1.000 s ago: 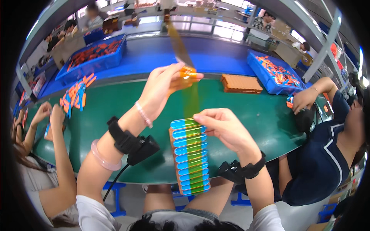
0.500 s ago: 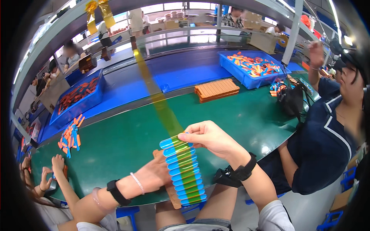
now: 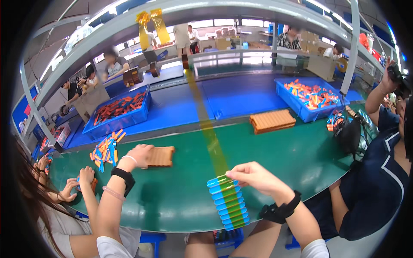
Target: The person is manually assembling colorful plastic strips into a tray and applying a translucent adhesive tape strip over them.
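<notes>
My right hand [image 3: 254,178] pinches the top end of a row of blue round-ended flat pieces [image 3: 228,205] joined by yellow see-through tape [image 3: 206,127]. The row hangs over the table's near edge, and the tape stretches from its top to a small roll [image 3: 185,62] on the far frame. To the left, my left hand [image 3: 140,155] grips the left end of a brown ridged board [image 3: 160,157] lying on the green table [image 3: 189,172]. Part of its fingers is hidden behind that end.
A pile of orange and blue pieces [image 3: 106,149] lies beyond my left hand. Two blue bins of pieces [image 3: 116,124] [image 3: 316,112] stand farther back, near stacked brown ridged boards [image 3: 273,121]. Co-workers sit on both sides; a black bag [image 3: 349,135] is at right.
My left hand has drawn the brown board out from behind the blue row and set it on the table to the left. My right hand keeps its pinch. The view has shifted left.
</notes>
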A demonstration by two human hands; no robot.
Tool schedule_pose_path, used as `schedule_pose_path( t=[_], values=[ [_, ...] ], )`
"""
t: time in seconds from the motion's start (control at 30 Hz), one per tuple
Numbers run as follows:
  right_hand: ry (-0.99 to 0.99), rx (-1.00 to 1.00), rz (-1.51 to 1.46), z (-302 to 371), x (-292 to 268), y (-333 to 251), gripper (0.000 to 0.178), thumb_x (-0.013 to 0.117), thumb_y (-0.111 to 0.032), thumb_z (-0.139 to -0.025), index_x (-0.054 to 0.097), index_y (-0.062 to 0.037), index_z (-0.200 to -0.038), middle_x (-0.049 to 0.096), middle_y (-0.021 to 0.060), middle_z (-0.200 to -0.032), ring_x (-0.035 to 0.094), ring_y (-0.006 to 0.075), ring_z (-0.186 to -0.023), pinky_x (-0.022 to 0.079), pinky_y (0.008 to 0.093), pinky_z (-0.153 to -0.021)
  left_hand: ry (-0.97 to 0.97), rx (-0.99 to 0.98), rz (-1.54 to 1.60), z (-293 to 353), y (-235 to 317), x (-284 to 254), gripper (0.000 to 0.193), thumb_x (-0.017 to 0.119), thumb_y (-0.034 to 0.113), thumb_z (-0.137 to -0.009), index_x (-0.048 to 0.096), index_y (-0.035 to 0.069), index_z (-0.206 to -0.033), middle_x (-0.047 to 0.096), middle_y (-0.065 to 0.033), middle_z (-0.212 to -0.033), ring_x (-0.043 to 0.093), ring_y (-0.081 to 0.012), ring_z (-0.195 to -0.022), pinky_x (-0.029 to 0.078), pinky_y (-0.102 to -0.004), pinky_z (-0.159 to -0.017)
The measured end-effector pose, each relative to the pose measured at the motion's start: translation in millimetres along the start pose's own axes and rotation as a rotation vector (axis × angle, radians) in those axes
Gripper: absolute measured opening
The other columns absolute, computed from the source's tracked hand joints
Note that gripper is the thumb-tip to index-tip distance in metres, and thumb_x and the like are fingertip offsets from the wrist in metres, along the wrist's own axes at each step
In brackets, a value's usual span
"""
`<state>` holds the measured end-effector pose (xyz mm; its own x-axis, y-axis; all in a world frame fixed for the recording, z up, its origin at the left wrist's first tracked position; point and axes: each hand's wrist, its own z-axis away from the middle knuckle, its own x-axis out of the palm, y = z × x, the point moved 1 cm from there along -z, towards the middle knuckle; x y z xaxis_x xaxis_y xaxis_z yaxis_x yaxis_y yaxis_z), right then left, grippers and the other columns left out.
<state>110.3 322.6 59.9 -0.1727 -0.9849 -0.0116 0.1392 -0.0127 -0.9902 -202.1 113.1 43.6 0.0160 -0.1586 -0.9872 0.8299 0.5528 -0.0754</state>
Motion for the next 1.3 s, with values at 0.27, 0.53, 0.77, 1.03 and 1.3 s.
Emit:
schedule_pose_path(
  t=[0.27,0.53,0.77,1.03,1.3],
  values=[
    [-0.079,0.062,-0.02,-5,8,7,0.029,0.051,-0.033,-0.083,0.057,-0.0045,-0.081,0.052,-0.0027,-0.071,0.046,0.0047,-0.064,0.041,0.0196,-0.06,0.098,-0.3,0.023,-19,-64,25,0.057,0.063,0.01,-0.057,0.042,0.004,-0.111,0.049,-0.0159,-0.104,0.044,-0.0326,-0.104,0.04,-0.0382,-0.085],
    [-0.129,0.081,-0.016,-8,18,9,0.028,0.051,-0.032,-0.083,0.055,-0.0046,-0.084,0.054,-0.002,-0.075,0.046,0.0047,-0.066,0.041,0.0197,-0.061,0.455,-0.045,0.429,5,16,14,0.04,0.06,0.017,-0.069,0.048,0.002,-0.103,0.052,-0.0167,-0.097,0.05,-0.0286,-0.097,0.043,-0.0367,-0.081],
    [-0.083,0.031,-0.025,-17,32,12,0.026,0.05,-0.029,-0.084,0.053,-0.0041,-0.076,0.052,-0.0012,-0.068,0.045,0.0046,-0.061,0.041,0.0194,-0.054,-0.206,0.252,1.705,69,164,3,0.014,0.05,0.018,-0.084,0.051,0.005,-0.087,0.053,-0.0004,-0.085,0.052,-0.0082,-0.078,0.044,-0.0236,-0.07],
    [-0.024,-0.105,0.017,-13,44,2,0.021,0.051,-0.023,-0.084,0.052,-0.0055,-0.071,0.05,-0.0041,-0.066,0.04,0.0019,-0.061,0.032,0.0183,-0.053,-0.028,0.132,1.894,91,184,-6,0.011,0.054,0.016,-0.082,0.052,0.007,-0.076,0.052,0.0034,-0.07,0.048,-0.0029,-0.062,0.039,-0.0179,-0.054],
    [-0.001,-0.283,-0.031,10,61,-26,0.019,0.052,-0.019,-0.084,0.053,-0.0012,-0.079,0.051,-0.0027,-0.072,0.044,0.002,-0.068,0.036,0.0179,-0.061,0.302,0.194,1.839,114,190,-26,0.01,0.054,0.012,-0.081,0.056,0.003,-0.078,0.054,0.0028,-0.071,0.046,-0.0017,-0.065,0.037,-0.0161,-0.057]
  ],
)
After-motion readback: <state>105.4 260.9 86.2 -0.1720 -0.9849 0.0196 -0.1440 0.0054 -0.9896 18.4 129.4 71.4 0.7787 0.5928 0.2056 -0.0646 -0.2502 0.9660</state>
